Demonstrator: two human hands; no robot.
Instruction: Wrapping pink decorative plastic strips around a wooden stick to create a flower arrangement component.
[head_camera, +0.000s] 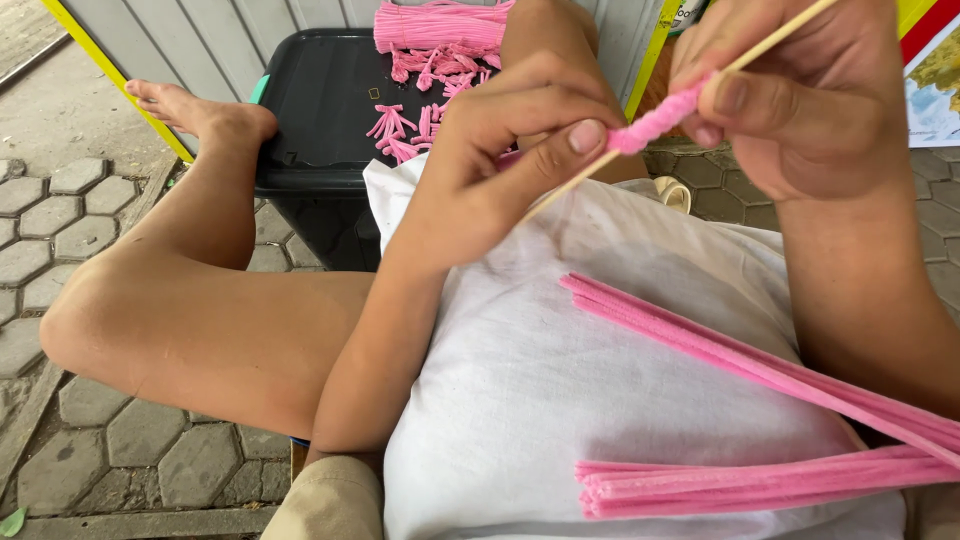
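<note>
Your left hand and right hand both pinch the soft, light pink pipe cleaner coiled on the stiff, thin stick; grip gently at its two o'clock end.

On the lap cloth, two bundles of pipe cleaners lie at 4 o'clock. The stick with its coiled pipe cleaner is at 1 o'clock, above the cloth. The bin lid, at 11 o'clock, carries cut pipe-cleaner pieces; a bare foot rests just left of it.

An outdoor home craft spot: someone is sitting barefoot over hexagonal paving stones, beside a grey panelled wall.
</note>
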